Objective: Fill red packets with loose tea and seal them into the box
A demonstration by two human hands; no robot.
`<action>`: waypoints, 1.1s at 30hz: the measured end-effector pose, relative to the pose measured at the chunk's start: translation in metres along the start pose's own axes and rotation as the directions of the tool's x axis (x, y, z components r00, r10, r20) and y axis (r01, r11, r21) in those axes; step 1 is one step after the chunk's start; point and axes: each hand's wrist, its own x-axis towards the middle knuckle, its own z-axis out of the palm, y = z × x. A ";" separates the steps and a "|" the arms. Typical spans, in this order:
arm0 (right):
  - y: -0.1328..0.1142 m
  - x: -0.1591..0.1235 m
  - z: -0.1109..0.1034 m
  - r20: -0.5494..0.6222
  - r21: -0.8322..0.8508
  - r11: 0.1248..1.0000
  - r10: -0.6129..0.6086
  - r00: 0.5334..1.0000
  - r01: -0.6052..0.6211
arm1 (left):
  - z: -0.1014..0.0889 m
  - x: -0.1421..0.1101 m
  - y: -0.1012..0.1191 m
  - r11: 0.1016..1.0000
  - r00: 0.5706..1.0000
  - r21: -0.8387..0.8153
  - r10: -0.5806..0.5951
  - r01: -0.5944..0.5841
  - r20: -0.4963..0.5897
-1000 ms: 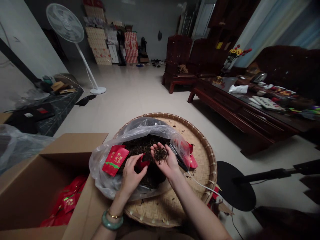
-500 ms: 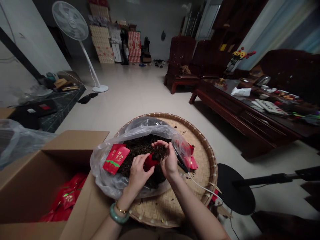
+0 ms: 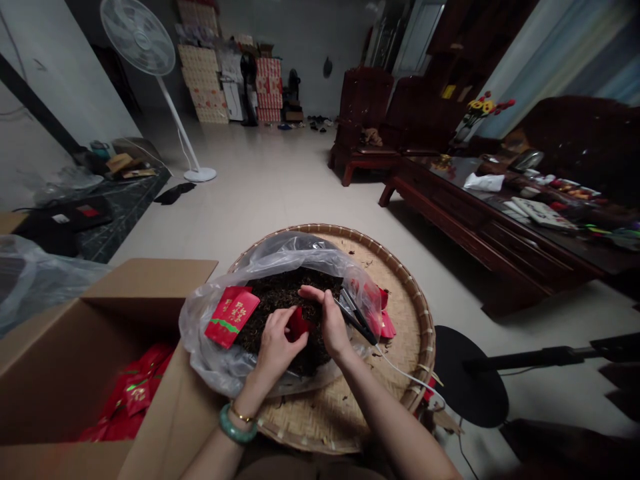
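My left hand (image 3: 277, 341) pinches a small red packet (image 3: 299, 324), its mouth turned toward my other hand. Beside it, my right hand (image 3: 332, 325) is cupped with fingers stretched out over dark dried tea leaves (image 3: 280, 288). The leaves fill a clear plastic bag (image 3: 207, 365) spread wide on a round woven bamboo tray (image 3: 403, 313). On the bag's left side lie a few flat red packets (image 3: 231, 317) with gold characters and a green stripe. A black tong-like tool (image 3: 361, 321) with a white cord rests right of my right hand.
An open cardboard box (image 3: 150, 283) holding several red packets (image 3: 137, 393) stands at the left. More red packets (image 3: 387, 325) lie on the tray's right side. A black round stand base (image 3: 470, 377) is at the right, with a low wooden table (image 3: 450, 220) beyond.
Dark leaves seen in my right palm and at the packet's mouth no longer show there. My right hand has shifted slightly left and its fingers are straighter. The left hand keeps the packet.
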 end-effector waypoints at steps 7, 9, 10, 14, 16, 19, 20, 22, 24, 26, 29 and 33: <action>-0.001 -0.004 0.004 0.061 -0.085 0.996 -0.010 0.998 0.015 | 0.000 -0.002 0.001 0.998 0.998 -0.005 0.062 -0.062 0.027; -0.002 -0.004 0.004 0.071 -0.087 0.996 -0.014 0.997 0.020 | -0.002 -0.002 0.004 0.997 0.996 0.002 0.078 -0.078 0.036; -0.002 -0.004 0.005 0.074 -0.088 0.996 -0.016 0.997 0.022 | -0.003 -0.002 0.006 0.996 0.995 0.005 0.086 -0.086 0.041; -0.002 -0.004 0.005 0.086 -0.083 0.996 -0.025 0.996 0.032 | -0.007 -0.001 0.011 0.994 0.993 0.022 0.107 -0.108 0.053; 0.000 -0.003 0.004 0.089 -0.070 0.997 -0.032 0.995 0.039 | -0.007 -0.001 0.013 0.993 0.992 0.039 0.108 -0.110 0.058; 0.005 -0.001 0.003 0.090 -0.039 0.998 -0.035 0.995 0.039 | -0.008 -0.002 0.014 0.992 0.992 0.063 0.105 -0.109 0.066; 0.006 -0.001 0.002 0.089 -0.027 0.999 -0.032 0.996 0.034 | -0.008 -0.002 0.014 0.992 0.992 0.070 0.104 -0.109 0.065; 0.008 0.001 0.002 0.080 -0.001 1.000 -0.014 0.997 0.014 | -0.008 -0.002 0.014 0.990 0.993 0.084 0.106 -0.111 0.061; 0.008 0.001 0.002 0.053 0.049 0.999 0.008 0.999 -0.011 | -0.009 -0.002 0.014 0.989 0.993 0.096 0.109 -0.114 0.055; 0.007 0.001 0.001 0.017 0.130 0.991 0.026 1.000 -0.028 | -0.009 -0.002 0.014 0.988 0.992 0.104 0.113 -0.117 0.049; 0.005 -0.001 0.000 0.011 0.212 0.976 0.048 0.999 -0.049 | -0.009 -0.001 0.014 0.988 0.993 0.105 0.113 -0.116 0.038; 0.006 -0.008 -0.004 0.052 0.086 0.990 0.106 0.993 -0.111 | -0.011 0.000 0.014 0.988 0.994 0.107 0.108 -0.111 0.032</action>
